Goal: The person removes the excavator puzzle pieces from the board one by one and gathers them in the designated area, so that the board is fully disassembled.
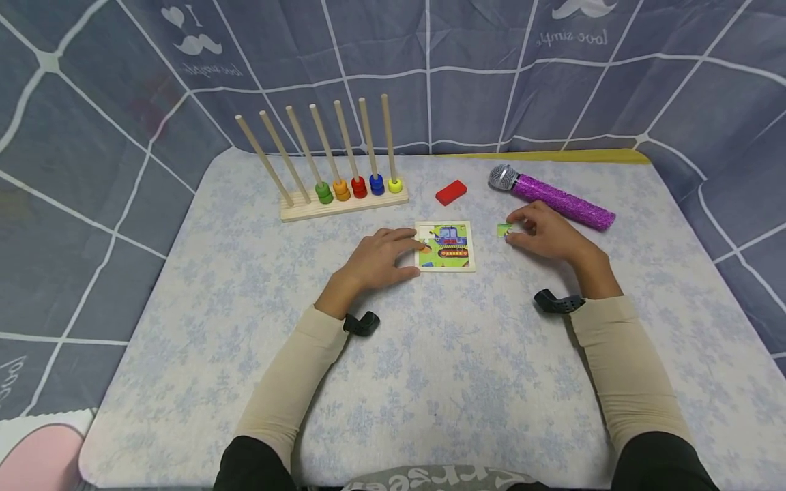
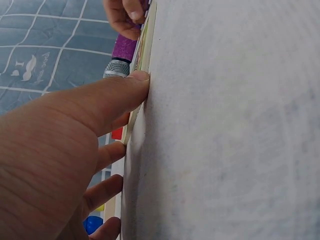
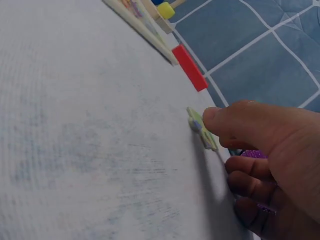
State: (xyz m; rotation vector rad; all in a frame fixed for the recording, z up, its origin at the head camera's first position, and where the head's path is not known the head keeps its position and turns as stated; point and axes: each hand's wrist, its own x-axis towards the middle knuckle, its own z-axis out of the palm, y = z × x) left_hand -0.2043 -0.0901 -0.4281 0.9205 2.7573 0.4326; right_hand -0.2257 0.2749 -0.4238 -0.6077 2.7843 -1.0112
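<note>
A small square puzzle board [image 1: 472, 245] with a light frame and a picture of a blue and red vehicle lies flat on the table. My left hand [image 1: 383, 259] rests at its left side, fingers spread and fairly straight. The thumb touches the frame's near left corner, and the index fingertip reaches onto the picture. To the right of the board, my right hand [image 1: 548, 234] pinches a small green puzzle piece [image 1: 503, 230] between thumb and fingers. In the right wrist view the puzzle piece [image 3: 201, 131] is tilted, close over the tablecloth, with a shadow below it.
Behind the board stands a wooden peg rack [image 1: 344, 207] with upright rods and coloured rings. A red block [image 1: 451, 192] lies behind the board. Beyond my right hand is a microphone [image 1: 561, 199] with a glittery purple handle. A pink seat [image 1: 39, 458] shows at the lower left.
</note>
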